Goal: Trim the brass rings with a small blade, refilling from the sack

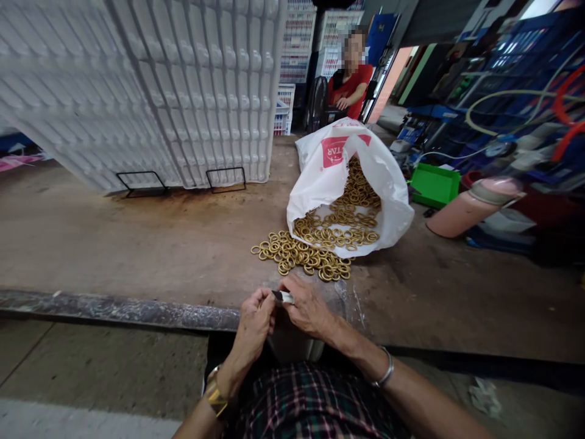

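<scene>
My left hand (256, 316) is closed in a pinch at the front edge of the table; what its fingers hold is hidden. Close against it, my right hand (308, 305) grips a small knife (286, 297) with a whitish handle, its dark blade pointing at the left fingertips. Just beyond both hands lies a loose pile of brass-coloured rings (315, 259). The pile runs into the mouth of a white plastic sack (395, 210) with red print, which lies on its side with many more rings inside.
The brown table (114, 244) carries tall white ribbed plastic trays (210, 91) standing in black wire holders (226, 178). To the right are a green bin (436, 186) and a pink bottle (470, 207). A person in red (354, 85) sits behind, near stacked crates (297, 39).
</scene>
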A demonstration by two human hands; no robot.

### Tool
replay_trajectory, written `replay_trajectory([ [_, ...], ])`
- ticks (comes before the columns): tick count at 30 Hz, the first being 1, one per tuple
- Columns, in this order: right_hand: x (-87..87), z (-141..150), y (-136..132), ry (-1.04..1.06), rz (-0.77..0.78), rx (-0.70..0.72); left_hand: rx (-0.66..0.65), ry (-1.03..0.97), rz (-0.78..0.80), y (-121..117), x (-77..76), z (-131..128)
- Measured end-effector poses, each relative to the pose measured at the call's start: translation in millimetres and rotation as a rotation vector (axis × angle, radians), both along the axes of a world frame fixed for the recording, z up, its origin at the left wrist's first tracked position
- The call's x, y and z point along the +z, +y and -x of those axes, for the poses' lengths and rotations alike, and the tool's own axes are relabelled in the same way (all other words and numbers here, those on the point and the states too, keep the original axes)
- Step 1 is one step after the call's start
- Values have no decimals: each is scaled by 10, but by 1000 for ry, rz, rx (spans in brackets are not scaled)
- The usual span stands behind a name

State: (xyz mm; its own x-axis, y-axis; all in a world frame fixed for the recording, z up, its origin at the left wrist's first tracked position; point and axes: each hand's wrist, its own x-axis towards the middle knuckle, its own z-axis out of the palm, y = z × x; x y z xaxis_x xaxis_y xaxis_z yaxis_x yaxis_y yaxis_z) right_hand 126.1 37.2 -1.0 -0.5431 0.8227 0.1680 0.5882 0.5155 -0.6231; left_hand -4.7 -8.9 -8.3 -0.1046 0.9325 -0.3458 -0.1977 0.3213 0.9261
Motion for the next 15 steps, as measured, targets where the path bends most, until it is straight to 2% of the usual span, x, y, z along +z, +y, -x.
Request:
replay_trajectory([
  [3,5,49,16,176,101,-75,56,18,-20,-11,11,21],
  [6,-29,81,49,344,296,-220,104,46,-37,-27,-10,39],
  [8,-61,99,54,417,432,-265,125,96,-63,-36,-31,41],
  [13,-103,164,-6,504,768,-216,128,213,-142,-49,-33,24],
  [15,-94,190,-21,538,841,-209,107,214,-139,-57,-8,22],
])
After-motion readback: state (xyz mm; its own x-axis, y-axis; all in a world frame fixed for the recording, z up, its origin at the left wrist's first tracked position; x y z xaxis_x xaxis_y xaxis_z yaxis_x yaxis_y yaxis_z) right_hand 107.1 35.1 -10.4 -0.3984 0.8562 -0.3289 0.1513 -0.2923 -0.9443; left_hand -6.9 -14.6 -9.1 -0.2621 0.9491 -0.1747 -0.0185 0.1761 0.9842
